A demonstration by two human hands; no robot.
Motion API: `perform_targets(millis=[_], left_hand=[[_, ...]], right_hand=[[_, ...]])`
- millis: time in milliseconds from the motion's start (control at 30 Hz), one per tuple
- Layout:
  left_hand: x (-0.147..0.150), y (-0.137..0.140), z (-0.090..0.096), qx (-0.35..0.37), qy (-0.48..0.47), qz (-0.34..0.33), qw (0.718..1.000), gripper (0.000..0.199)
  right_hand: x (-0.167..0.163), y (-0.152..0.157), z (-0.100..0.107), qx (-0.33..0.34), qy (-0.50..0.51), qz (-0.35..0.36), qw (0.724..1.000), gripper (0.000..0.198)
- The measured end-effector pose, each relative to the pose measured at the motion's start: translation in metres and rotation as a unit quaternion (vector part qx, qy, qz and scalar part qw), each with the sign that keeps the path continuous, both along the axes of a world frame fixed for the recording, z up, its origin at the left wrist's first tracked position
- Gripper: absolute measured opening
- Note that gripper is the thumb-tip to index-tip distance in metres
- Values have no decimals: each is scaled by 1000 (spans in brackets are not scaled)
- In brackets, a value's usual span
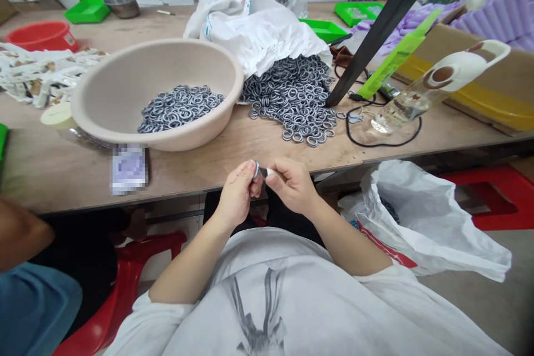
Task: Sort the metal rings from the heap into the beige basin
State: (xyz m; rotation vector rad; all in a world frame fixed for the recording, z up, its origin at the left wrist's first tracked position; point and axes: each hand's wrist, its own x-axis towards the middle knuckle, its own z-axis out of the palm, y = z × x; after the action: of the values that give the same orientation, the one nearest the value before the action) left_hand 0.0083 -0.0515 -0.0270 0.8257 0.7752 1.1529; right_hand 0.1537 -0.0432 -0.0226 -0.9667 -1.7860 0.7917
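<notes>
My left hand pinches a grey ring between thumb and fingers, just past the table's front edge. Closed around a small dark-tipped tool, my right hand brings its tip up against the ring; most of the tool is hidden in the fingers, so its kind cannot be made out. Beyond my hands, a heap of similar grey rings spills onto the table from a white woven sack. More rings lie in a large beige basin to the left.
A clear bottle with a white lid and a black cord sit on the right, beside a slanted dark post. An open white bag stands below right. Another person's arm is at left, near a red stool.
</notes>
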Motion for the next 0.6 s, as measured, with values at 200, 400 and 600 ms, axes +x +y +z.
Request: perform_targets(millis=[200, 400, 600], left_hand=[[0, -2, 3, -19, -17, 5, 1000, 46], [0, -3, 3, -17, -12, -9, 1000, 46], [-4, -9, 0, 45, -1, -95, 994, 45]], right_hand=[[-1, -6, 1, 40, -80, 0, 996, 56], [-2, -9, 4, 60, -83, -21, 995, 56], [8, 8, -6, -32, -91, -39, 995, 57]])
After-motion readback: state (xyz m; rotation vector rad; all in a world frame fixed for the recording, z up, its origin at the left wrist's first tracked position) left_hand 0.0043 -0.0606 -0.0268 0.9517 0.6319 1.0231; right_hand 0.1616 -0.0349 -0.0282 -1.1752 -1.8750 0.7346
